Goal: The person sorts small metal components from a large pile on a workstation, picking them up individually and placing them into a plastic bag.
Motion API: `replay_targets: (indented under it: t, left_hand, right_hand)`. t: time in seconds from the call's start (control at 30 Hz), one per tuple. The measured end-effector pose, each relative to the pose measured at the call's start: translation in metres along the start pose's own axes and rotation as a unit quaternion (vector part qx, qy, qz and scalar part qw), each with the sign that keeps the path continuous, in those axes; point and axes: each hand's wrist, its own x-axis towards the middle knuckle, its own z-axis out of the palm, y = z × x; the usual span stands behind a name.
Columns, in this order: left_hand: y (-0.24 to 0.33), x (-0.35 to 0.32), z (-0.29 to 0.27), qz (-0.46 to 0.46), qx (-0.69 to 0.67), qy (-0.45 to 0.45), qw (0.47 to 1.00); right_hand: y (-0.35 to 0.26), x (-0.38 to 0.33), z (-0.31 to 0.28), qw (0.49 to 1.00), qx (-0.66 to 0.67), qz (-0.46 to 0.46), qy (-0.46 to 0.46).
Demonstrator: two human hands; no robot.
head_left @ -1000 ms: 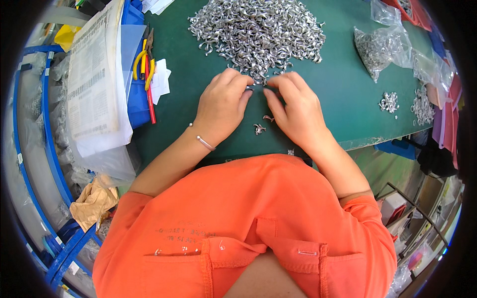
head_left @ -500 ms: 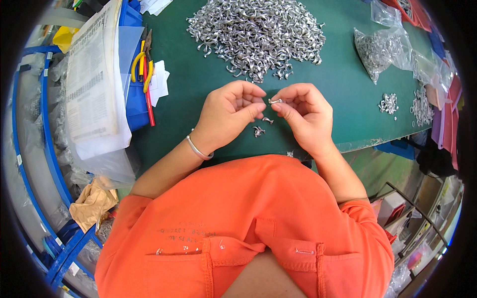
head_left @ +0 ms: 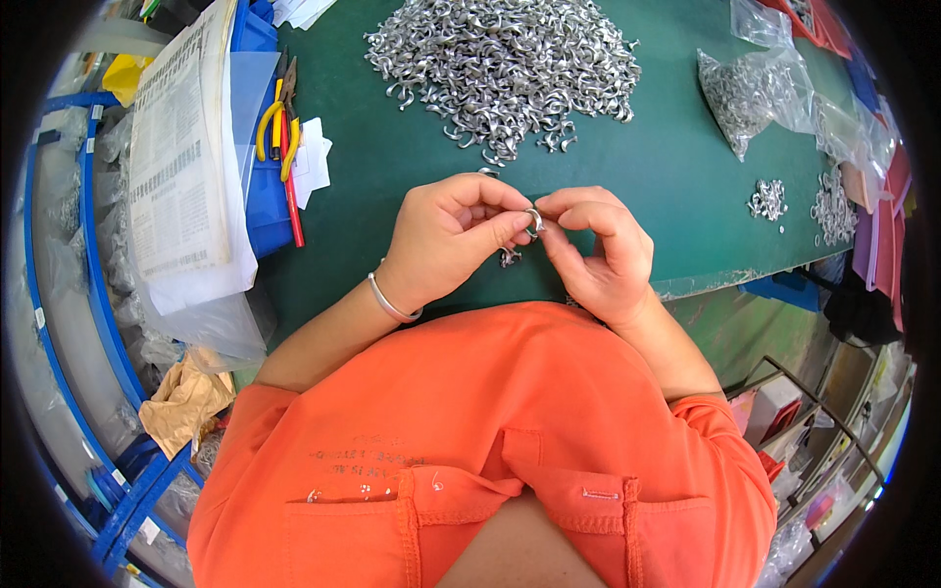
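We pinch one small ring (head_left: 534,220) between left hand (head_left: 446,240) and right hand (head_left: 598,250), just above the mat (head_left: 392,196). A few pieces (head_left: 510,258) lie below it; the far pile (head_left: 505,64) looks mostly unworked.

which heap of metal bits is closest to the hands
The big loose heap straight ahead of both hands; the bagged one and small heaps lie off to the right.

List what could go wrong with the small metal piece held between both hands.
The small metal ring is pinched only by fingertips of the left hand and right hand; it might slip and vanish among loose pieces below. It is also held close to the green table edge, so it may fall off.
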Motion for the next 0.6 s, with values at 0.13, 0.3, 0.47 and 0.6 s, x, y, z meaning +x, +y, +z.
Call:
replay_targets:
  t: [0.13, 0.3, 0.47, 0.6]
  left_hand:
    - [-0.001, 0.0, -0.002, 0.173, 0.235, 0.013, 0.956]
    - [-0.01, -0.003, -0.001, 0.162, 0.211, 0.015, 0.964]
    - [-0.011, -0.004, 0.002, 0.107, 0.114, 0.012, 0.988]
    - [-0.011, -0.005, 0.002, 0.088, 0.112, 0.009, 0.99]
  right_hand:
    - [-0.005, 0.002, -0.003, 0.999, -0.001, 0.012, -0.04]
    - [0.0, -0.006, -0.005, 0.996, 0.011, 0.056, -0.063]
    - [-0.004, -0.011, -0.003, 0.96, 0.142, 0.236, -0.038]
    - [-0.004, -0.012, -0.005, 0.942, 0.175, 0.283, -0.04]
